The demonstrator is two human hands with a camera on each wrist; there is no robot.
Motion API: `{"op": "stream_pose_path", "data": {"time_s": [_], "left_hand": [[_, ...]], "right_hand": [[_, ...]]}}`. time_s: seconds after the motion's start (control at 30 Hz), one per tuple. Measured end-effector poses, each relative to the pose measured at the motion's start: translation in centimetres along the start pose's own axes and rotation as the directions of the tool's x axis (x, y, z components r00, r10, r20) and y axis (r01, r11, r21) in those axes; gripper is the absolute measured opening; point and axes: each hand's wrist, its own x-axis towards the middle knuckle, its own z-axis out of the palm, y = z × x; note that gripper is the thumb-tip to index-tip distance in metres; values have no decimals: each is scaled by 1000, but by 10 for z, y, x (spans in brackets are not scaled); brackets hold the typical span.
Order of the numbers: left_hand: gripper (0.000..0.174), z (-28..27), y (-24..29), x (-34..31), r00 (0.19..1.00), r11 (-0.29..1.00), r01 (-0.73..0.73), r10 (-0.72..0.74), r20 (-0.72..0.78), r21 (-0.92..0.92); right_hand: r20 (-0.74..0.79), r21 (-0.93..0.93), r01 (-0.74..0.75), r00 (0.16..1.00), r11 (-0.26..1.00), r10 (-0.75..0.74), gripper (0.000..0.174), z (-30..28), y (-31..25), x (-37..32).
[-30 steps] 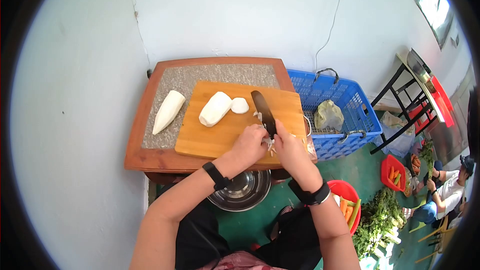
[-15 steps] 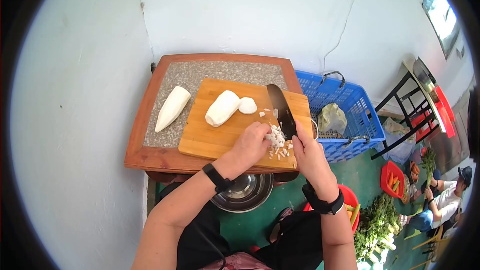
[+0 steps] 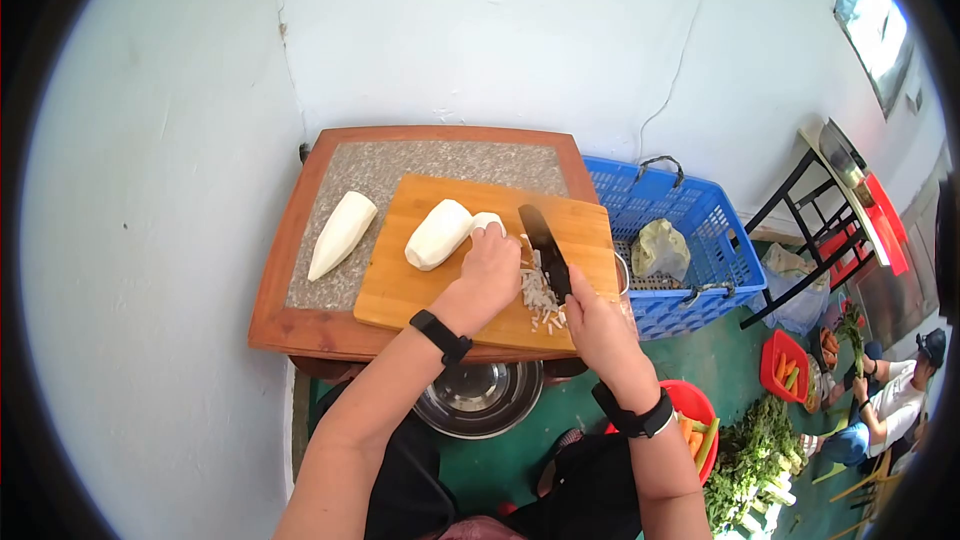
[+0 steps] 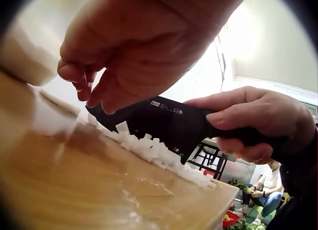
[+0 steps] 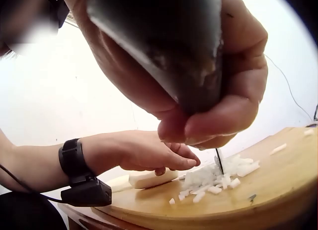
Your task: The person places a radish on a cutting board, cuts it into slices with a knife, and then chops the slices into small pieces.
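Note:
A bamboo cutting board lies on a small wooden table. My right hand grips a dark knife, its blade set against a pile of diced white radish. In the left wrist view the knife stands behind the dice. My left hand hovers at a small radish chunk, fingers loosely bent and gripping nothing. A large peeled radish piece lies on the board. Another radish piece rests on the stone tabletop.
A blue plastic basket stands right of the table. A metal bowl sits below the table's front edge, and a red bowl with carrots beside my right wrist. Greens and a seated person are at the lower right.
My left hand has left the diced pile and moved up the board to the small radish chunk. The knife has shifted left, close against the dice.

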Motion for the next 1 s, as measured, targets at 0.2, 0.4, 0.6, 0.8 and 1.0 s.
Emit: {"op": "stream_pose_path", "data": {"time_s": [0.2, 0.4, 0.6, 0.8, 1.0], "left_hand": [[14, 1, 7, 11, 997, 991, 36, -44, 61, 126], [9, -2, 5, 20, 993, 996, 38, -47, 113, 77], [9, -22, 17, 1, 993, 999, 30, -26, 111, -36], [9, -14, 30, -16, 997, 995, -35, 41, 62, -91], [9, -2, 17, -30, 981, 944, -155, 182, 69, -291]], "right_hand": [[-136, 56, 179, 976, 982, -170, 39, 16, 18, 3], [-200, 97, 204, 963, 974, -181, 38, 6, 22, 5], [-177, 86, 216, 964, 973, -198, 39, 12, 25, 6], [-113, 123, 110, 989, 986, -97, 39, 1, 12, 3], [-112, 96, 164, 982, 982, -153, 41, 16, 19, 3]]}}
